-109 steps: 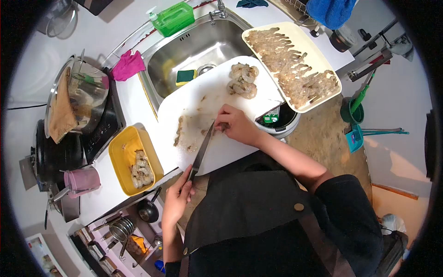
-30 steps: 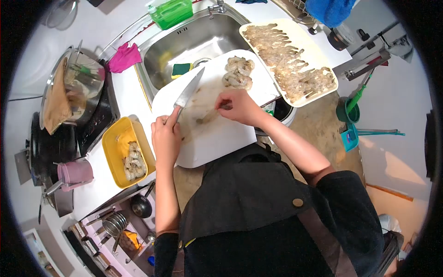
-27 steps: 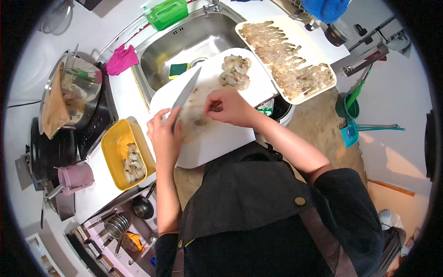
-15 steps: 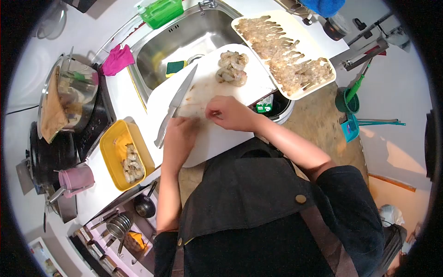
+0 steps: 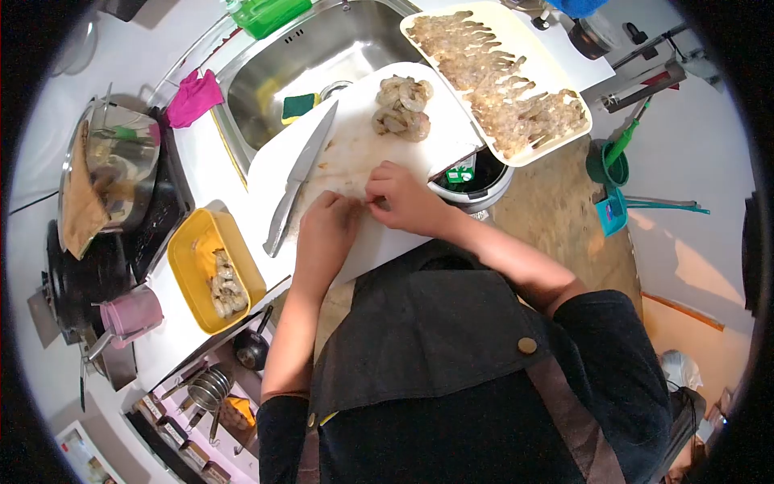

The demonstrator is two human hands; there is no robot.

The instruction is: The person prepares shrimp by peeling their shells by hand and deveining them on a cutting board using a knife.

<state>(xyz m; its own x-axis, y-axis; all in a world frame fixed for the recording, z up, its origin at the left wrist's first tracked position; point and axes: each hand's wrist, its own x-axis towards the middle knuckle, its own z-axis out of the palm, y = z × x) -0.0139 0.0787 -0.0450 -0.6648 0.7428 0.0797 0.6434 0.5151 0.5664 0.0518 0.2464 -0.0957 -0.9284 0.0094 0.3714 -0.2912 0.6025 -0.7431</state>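
Note:
Over the near part of the white cutting board (image 5: 367, 157), my left hand (image 5: 329, 230) and my right hand (image 5: 405, 198) meet fingertip to fingertip. Both are closed in a pinch, and whatever small thing lies between them is too hidden to name. A large knife (image 5: 302, 173) rests on the board left of my hands, its blade pointing to the sink. Beyond my right hand, a small pile of peeled shrimp (image 5: 402, 109) sits at the board's far end. To the left, a yellow container (image 5: 181, 262) holds more peeled shrimp (image 5: 228, 286).
Rows of shrimp (image 5: 492, 73) fill a cream tray (image 5: 548, 56) at the far right. The steel sink (image 5: 266, 89) holds a sponge (image 5: 301, 107). A bin (image 5: 489, 189) stands below the board's right edge. Pots (image 5: 121, 173) and a pink cup (image 5: 133, 313) are at left.
My hands have come together, the left rising a little and turning toward the right. The view has shifted slightly; knife, shrimp and containers keep their places.

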